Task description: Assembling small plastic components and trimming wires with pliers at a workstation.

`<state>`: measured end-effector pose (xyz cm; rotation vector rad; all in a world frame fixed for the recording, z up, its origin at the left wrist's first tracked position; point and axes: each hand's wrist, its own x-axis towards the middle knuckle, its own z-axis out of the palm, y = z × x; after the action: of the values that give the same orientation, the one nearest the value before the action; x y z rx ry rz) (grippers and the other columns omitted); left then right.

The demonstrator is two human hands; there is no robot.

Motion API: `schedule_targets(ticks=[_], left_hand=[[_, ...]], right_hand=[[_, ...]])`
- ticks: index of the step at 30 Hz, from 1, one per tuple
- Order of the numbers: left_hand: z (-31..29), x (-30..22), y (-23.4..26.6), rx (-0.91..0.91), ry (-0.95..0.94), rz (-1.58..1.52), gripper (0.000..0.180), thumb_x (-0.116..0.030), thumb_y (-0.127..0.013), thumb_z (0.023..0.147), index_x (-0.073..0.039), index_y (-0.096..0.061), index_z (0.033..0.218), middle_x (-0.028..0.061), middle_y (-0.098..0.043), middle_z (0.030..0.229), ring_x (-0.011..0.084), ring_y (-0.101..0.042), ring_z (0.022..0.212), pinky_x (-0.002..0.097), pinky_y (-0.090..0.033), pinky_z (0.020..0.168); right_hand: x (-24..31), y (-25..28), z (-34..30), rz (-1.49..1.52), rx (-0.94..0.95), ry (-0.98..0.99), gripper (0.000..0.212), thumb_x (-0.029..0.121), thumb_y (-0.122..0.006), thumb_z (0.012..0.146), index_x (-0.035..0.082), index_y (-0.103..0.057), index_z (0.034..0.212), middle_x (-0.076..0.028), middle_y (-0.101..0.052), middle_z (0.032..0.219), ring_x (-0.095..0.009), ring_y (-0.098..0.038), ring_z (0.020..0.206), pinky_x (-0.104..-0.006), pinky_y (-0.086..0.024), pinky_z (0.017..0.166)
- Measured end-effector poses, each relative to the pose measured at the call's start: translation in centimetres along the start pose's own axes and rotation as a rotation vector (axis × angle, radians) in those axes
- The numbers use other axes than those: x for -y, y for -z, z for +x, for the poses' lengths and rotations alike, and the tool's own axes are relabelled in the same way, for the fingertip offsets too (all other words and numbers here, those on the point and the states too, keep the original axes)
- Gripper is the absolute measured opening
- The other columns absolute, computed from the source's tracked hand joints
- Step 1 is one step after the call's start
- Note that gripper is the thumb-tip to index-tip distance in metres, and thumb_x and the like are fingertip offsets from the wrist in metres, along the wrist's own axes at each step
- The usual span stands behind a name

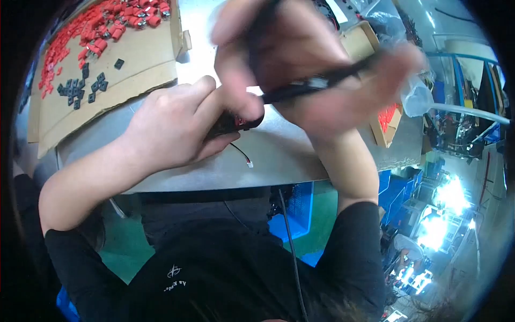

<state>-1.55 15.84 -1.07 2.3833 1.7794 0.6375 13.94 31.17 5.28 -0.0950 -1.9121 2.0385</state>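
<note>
My left hand (pixel 171 121) is closed around a small black part (pixel 228 124) with some red showing on it; the fingers hide most of its shape. Below it, a thin dark lead ends in a small white connector (pixel 250 165) above the table. My right hand (pixel 300 70) is raised just right of the left one and smeared by motion. A black strap-like strip (pixel 343 73), with a pale piece along it, runs across its fingers. One blurred right fingertip is close to the black part or touching it. How the strip is held is hard to make out.
A cardboard tray (pixel 140 72) at the left holds many red parts (pixel 107 29) and several small black square pieces (pixel 75 88). Right of my hands stands a small box of red pieces (pixel 387 119). A blue crate (pixel 300 212) is beneath the metal table (pixel 214 177).
</note>
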Motion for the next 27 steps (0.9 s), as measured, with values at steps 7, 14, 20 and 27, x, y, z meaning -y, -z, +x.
schedule_targets(ticks=[7, 14, 20, 27], left_hand=[[1.7, -1.6, -1.0, -0.198, 0.000, 0.191, 0.066, -0.043, -0.079, 0.083, -0.003, -0.059, 0.132, 0.0080, -0.056, 0.097, 0.0195, -0.061, 0.073, 0.0303, -0.052, 0.060], [1.2, -1.7, -1.1, -0.183, 0.020, 0.249, 0.067, -0.046, -0.079, 0.082, -0.003, -0.060, 0.129, 0.0070, -0.056, 0.096, 0.0176, -0.060, 0.070, 0.0283, -0.050, 0.056], [1.2, -1.6, -1.4, -0.230, 0.028, 0.205, 0.064, -0.044, -0.080, 0.080, -0.003, -0.060, 0.124, 0.0067, -0.056, 0.093, 0.0167, -0.060, 0.068, 0.0271, -0.051, 0.054], [1.1, -2.4, -2.2, -0.260, 0.025, 0.333, 0.058, -0.038, -0.078, 0.082, -0.002, -0.061, 0.123, 0.0071, -0.056, 0.091, 0.0148, -0.057, 0.062, 0.0250, -0.050, 0.049]], right_hand=[[0.4, -1.1, -6.7, -0.087, -0.222, 0.544, 0.089, 0.088, -0.055, 0.085, 0.012, -0.052, 0.131, -0.005, -0.051, 0.087, -0.015, -0.045, 0.065, -0.0317, -0.036, 0.057], [-2.9, -4.4, -5.7, -0.106, -0.352, 0.617, 0.093, 0.090, -0.051, 0.086, 0.009, -0.049, 0.131, -0.009, -0.050, 0.088, -0.018, -0.045, 0.065, -0.0334, -0.034, 0.059], [-3.4, -5.0, -5.2, -0.093, -0.452, 0.698, 0.094, 0.091, -0.043, 0.087, 0.001, -0.046, 0.115, -0.016, -0.055, 0.084, -0.022, -0.050, 0.064, -0.0364, -0.043, 0.061], [-4.9, -7.0, -4.9, -0.216, -0.534, 0.803, 0.085, 0.087, -0.053, 0.086, 0.004, -0.046, 0.105, -0.012, -0.054, 0.078, -0.020, -0.047, 0.060, -0.0344, -0.039, 0.055]])
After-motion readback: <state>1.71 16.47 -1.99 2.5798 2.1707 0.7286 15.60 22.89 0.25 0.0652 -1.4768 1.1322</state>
